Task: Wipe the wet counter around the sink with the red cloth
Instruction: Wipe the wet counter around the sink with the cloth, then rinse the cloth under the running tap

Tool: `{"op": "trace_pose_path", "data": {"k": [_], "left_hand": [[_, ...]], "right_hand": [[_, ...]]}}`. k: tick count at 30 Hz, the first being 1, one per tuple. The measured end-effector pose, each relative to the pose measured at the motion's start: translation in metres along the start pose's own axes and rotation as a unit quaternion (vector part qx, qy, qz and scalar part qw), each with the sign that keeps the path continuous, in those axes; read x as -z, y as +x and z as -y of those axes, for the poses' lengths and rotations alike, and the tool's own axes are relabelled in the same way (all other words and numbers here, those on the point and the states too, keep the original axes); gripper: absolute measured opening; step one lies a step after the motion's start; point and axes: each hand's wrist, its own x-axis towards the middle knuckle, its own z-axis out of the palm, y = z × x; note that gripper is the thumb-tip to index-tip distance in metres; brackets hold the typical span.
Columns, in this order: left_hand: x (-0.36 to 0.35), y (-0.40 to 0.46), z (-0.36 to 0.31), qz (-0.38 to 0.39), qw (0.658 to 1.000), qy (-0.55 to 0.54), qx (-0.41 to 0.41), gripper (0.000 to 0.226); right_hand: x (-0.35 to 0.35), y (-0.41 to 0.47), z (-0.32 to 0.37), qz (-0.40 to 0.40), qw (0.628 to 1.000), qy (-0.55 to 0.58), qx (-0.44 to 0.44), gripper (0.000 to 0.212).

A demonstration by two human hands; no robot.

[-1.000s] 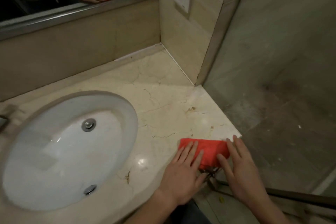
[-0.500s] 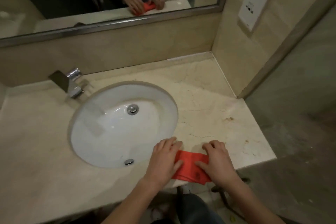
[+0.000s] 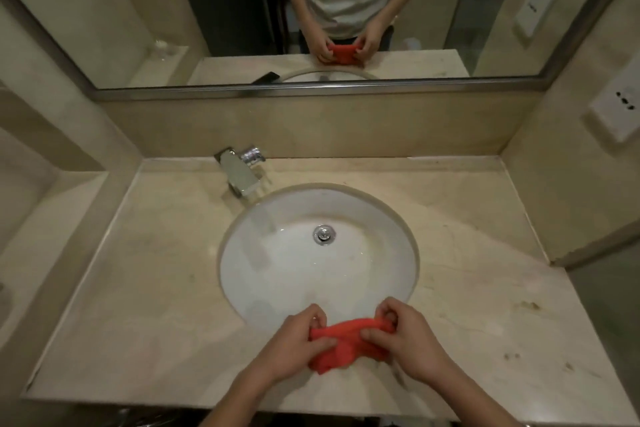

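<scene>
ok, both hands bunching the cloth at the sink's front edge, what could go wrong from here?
1. The red cloth, gripped by the left hand and right hand, sits at the sink rim; it could slip into the basin.
2. Bunched up, it may cover little counter per pass.

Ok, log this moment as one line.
red cloth bunched at sink front rim | left hand pinches it | right hand pinches it | wiping paused

Bathroom: sink [image 3: 277,274], faucet [image 3: 239,175], mirror [image 3: 173,10].
</scene>
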Motion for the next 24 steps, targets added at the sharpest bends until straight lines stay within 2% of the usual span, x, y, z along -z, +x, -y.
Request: {"op": "trace_pose_path", "data": {"k": [3,6,9,11,12,15,17,19,22,24], "left_hand": [[0.052,0.009,0.013,-0.021,0.991,-0.125,0.035,0.032],[0.089,0.029,0.027,-0.008,0.992,-0.114,0.045,0.043],[0.105,0.053,0.036,-0.028,0.995,-0.093,0.030,0.017],[0.107,0.069,0.042,-0.058,0.987,-0.140,0.047,0.015],[0.106,0.078,0.045,-0.073,0.979,-0.181,0.064,0.015],[0.108,0.100,0.052,-0.108,0.948,-0.275,0.121,0.012],[0.110,0.114,0.060,-0.125,0.934,-0.305,0.138,0.009],[0.111,0.125,0.068,-0.139,0.928,-0.315,0.140,0.007],[0.114,0.137,0.078,-0.174,0.896,-0.381,0.151,0.008],[0.117,0.141,0.079,-0.188,0.867,-0.434,0.159,0.011]], "right_hand": [[-0.025,0.046,0.029,0.006,0.998,0.064,-0.010,0.026],[-0.048,0.088,0.047,0.010,0.997,0.050,-0.059,0.025],[-0.064,0.123,0.056,0.018,0.992,-0.066,-0.106,0.022],[-0.070,0.147,0.070,-0.029,0.983,-0.164,-0.077,0.020],[-0.072,0.159,0.082,-0.064,0.984,-0.162,-0.042,0.018],[-0.076,0.203,0.139,-0.107,0.994,-0.013,0.027,0.016],[-0.077,0.240,0.179,-0.090,0.989,0.115,0.003,0.024],[-0.080,0.269,0.209,-0.050,0.986,0.161,-0.022,0.028],[-0.091,0.295,0.222,0.012,0.996,0.085,0.039,0.028],[-0.096,0.305,0.218,0.024,0.996,0.008,0.090,0.028]]}}
